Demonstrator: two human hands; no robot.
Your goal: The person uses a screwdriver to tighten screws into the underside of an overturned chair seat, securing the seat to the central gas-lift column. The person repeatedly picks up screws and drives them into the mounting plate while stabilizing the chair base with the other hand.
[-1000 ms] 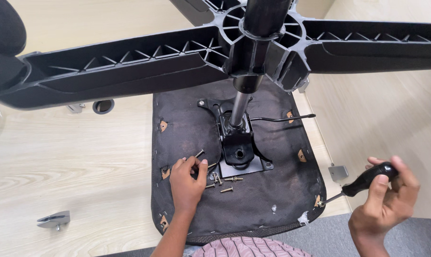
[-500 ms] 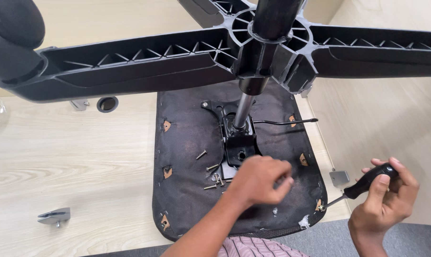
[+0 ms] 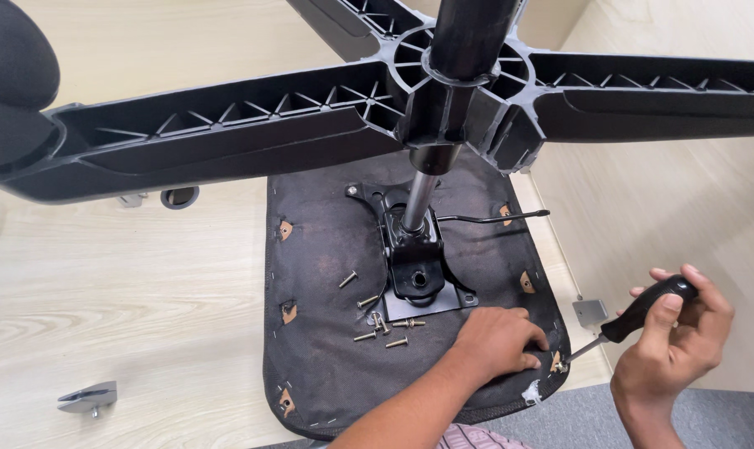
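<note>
Pale wood floor [image 3: 127,283], grey carpet edge. Upturned seat [image 3: 327,333] lies on it. Left hand [image 3: 497,341], earlier by the screws [image 3: 385,328], now presses flat at seat's right corner, empty. Right hand [image 3: 676,333] grips screwdriver [image 3: 635,316].

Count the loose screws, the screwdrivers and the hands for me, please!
Loose screws on the seat bottom: 6 (one bunched spot may hide another)
Screwdriver: 1, in the right hand
Hands: 2, the left hand rests on the seat bottom
Total: 9
</note>
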